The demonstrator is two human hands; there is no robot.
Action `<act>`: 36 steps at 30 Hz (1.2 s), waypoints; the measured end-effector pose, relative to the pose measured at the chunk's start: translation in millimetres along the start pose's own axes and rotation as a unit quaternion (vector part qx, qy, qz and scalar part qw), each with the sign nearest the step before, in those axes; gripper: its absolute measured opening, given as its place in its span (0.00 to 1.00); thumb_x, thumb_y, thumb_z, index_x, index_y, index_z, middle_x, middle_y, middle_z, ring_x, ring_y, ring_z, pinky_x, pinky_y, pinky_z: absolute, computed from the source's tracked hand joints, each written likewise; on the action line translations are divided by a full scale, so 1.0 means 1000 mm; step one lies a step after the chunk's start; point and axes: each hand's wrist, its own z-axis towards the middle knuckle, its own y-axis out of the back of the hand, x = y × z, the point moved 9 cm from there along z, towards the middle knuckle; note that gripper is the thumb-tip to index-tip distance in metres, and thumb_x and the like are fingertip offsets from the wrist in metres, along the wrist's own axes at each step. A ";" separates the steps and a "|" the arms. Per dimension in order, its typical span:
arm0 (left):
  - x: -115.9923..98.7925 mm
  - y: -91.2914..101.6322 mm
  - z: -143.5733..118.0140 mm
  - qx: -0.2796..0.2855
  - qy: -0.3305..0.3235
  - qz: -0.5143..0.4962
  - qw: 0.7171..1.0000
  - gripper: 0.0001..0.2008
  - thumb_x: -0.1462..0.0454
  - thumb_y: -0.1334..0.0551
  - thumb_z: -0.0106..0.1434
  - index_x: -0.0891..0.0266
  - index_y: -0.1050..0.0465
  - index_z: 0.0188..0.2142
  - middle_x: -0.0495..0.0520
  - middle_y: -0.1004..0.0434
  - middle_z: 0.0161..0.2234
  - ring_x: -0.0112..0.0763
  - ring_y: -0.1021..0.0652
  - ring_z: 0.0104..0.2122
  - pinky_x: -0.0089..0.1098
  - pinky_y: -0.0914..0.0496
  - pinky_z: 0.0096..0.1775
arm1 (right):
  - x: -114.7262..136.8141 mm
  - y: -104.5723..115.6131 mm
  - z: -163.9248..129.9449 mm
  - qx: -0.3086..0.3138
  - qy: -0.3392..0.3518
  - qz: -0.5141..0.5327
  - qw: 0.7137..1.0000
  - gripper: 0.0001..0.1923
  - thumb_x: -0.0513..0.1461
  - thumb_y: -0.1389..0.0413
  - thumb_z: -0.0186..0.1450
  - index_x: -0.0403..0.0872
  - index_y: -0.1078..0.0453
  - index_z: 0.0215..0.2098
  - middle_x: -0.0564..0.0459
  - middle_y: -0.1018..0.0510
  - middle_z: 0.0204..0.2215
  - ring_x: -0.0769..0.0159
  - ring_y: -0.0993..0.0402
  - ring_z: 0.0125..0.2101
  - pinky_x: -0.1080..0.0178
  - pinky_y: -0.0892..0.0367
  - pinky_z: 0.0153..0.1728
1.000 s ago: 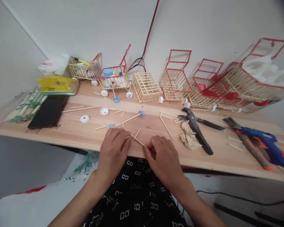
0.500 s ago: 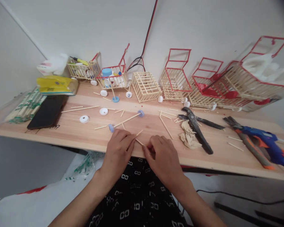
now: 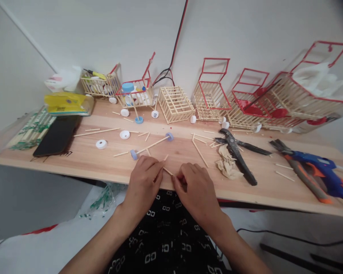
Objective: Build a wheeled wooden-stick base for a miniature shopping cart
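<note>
My left hand [image 3: 144, 180] and my right hand [image 3: 194, 188] rest at the near edge of the wooden board [image 3: 83, 156]. Between their fingertips lies a short thin wooden stick [image 3: 168, 171]; each hand pinches one end of it. A second short stick [image 3: 166, 157] pokes out just beyond my left fingers. Farther back lies a long stick with a blue cap on each end [image 3: 151, 145].
Stick-built carts with red frames [image 3: 213, 91] line the wall. Black pliers [image 3: 235, 152], crumpled paper [image 3: 227, 163] and a blue glue gun [image 3: 321, 171] lie to the right. A black phone [image 3: 57, 135], white caps [image 3: 101, 144] and loose sticks lie to the left.
My left hand has shifted a little to the right toward my right hand, uncovering the blue cap on the axle stick's near end. The right hand has stayed in place.
</note>
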 end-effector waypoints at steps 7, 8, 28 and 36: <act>0.002 0.003 0.002 0.009 -0.001 -0.029 1.000 0.08 0.71 0.42 0.64 0.61 0.26 0.39 0.54 0.26 0.33 0.33 0.28 0.36 0.35 0.29 0.38 | 0.001 0.002 0.000 -0.002 0.003 -0.006 1.000 0.09 0.36 0.47 0.63 0.48 0.41 0.26 0.54 0.30 0.25 0.63 0.37 0.30 0.59 0.45 0.35; 0.003 0.003 0.003 0.010 0.001 -0.031 0.999 0.08 0.71 0.42 0.64 0.61 0.25 0.39 0.54 0.26 0.34 0.32 0.28 0.36 0.36 0.29 0.38 | 0.001 0.002 0.000 -0.003 0.003 -0.007 1.000 0.09 0.36 0.47 0.63 0.48 0.41 0.26 0.54 0.30 0.25 0.63 0.37 0.30 0.59 0.45 0.35; 0.016 0.009 0.001 0.016 0.051 -0.065 0.996 0.07 0.69 0.40 0.63 0.60 0.25 0.39 0.53 0.23 0.36 0.31 0.24 0.38 0.35 0.26 0.40 | 0.000 0.001 -0.001 0.007 -0.006 -0.001 1.000 0.09 0.35 0.46 0.62 0.48 0.41 0.26 0.54 0.29 0.26 0.62 0.37 0.31 0.60 0.45 0.35; 0.015 0.007 0.000 0.008 0.057 -0.063 0.996 0.05 0.68 0.41 0.64 0.60 0.26 0.36 0.52 0.24 0.33 0.31 0.24 0.35 0.35 0.27 0.38 | 0.000 0.001 -0.001 0.001 -0.003 0.005 1.000 0.09 0.35 0.46 0.62 0.48 0.41 0.26 0.54 0.29 0.26 0.62 0.37 0.30 0.60 0.45 0.35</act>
